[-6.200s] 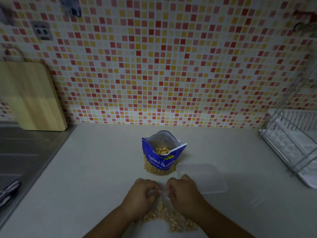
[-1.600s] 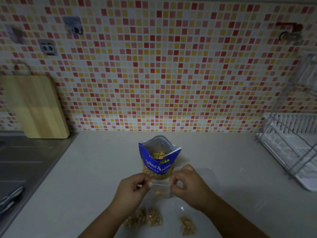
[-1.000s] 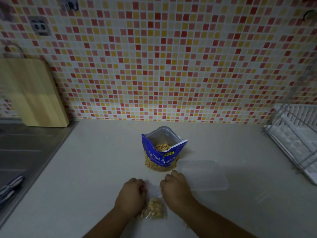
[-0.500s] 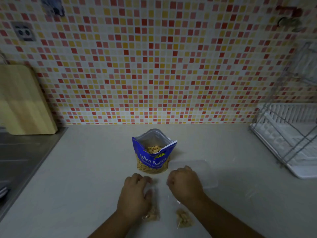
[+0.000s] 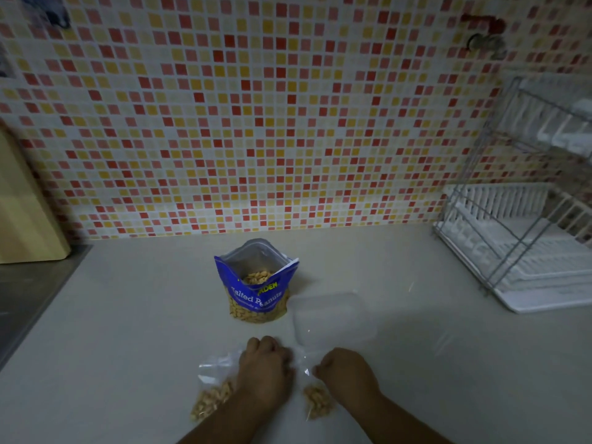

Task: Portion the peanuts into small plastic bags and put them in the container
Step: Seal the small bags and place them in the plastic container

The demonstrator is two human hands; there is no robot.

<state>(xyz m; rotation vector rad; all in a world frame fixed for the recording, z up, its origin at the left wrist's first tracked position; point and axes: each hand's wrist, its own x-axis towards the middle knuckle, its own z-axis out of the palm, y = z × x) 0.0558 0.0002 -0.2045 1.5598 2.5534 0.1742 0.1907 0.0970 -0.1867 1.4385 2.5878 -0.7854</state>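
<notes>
Head view: blue peanut pouch (image 5: pixel 256 285) stands open, half full.

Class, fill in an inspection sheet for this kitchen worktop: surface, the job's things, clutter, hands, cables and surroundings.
Surface: pale worktop, dimly lit.
Job's things: open blue peanut bag upright; clear container to its right, looks empty; filled small bag and second small bag lying near the hands.
Clutter: nothing seen.
Hands: left hand and right hand low over the small bags; grip unclear.
Cables: nothing seen.
Surroundings: tiled wall, chopping board left, dish rack right.
</notes>
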